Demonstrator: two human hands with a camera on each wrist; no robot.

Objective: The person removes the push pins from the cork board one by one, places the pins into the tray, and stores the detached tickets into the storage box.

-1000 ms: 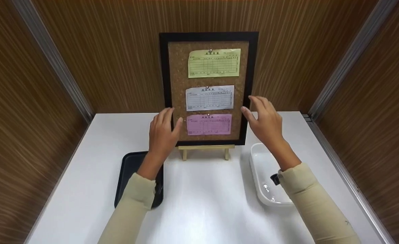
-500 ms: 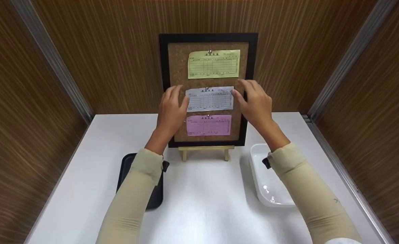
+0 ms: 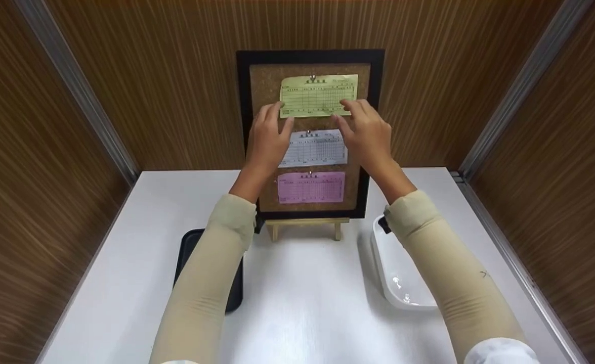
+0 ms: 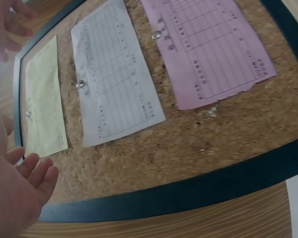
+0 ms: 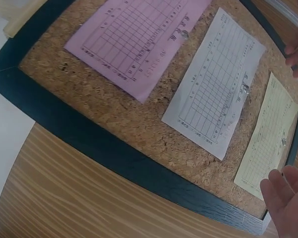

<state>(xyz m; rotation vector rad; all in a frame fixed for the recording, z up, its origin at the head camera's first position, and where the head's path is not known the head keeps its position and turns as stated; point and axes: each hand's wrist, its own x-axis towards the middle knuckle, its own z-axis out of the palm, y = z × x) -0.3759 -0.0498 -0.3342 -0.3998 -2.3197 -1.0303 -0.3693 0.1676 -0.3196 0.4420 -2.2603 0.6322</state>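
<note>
A black-framed cork board [image 3: 262, 81] stands upright with a yellow slip [image 3: 317, 93], a white slip [image 3: 315, 151] and a pink slip [image 3: 311, 187] pinned to it one below another. Each slip has a pin at its top edge, such as the white slip's pin [image 4: 80, 84]. My left hand [image 3: 269, 139] is in front of the board's left side, fingertips near the yellow slip's lower left corner. On the other side, my right hand [image 3: 368, 134] has its fingertips before the yellow slip's lower right part. Both hands have relaxed fingers and hold nothing; whether they touch the paper I cannot tell.
A small wooden easel [image 3: 307, 222] stands under the board on the white table [image 3: 297, 303]. At the left lies a black tray [image 3: 236, 288], partly behind my sleeve. A white plastic container [image 3: 404, 288] sits at the right. Wood-grain walls [image 3: 176, 76] surround the table.
Both hands have risen along the board and come inward, from beside the pink and white slips up to the yellow slip. Board and slips look the same.
</note>
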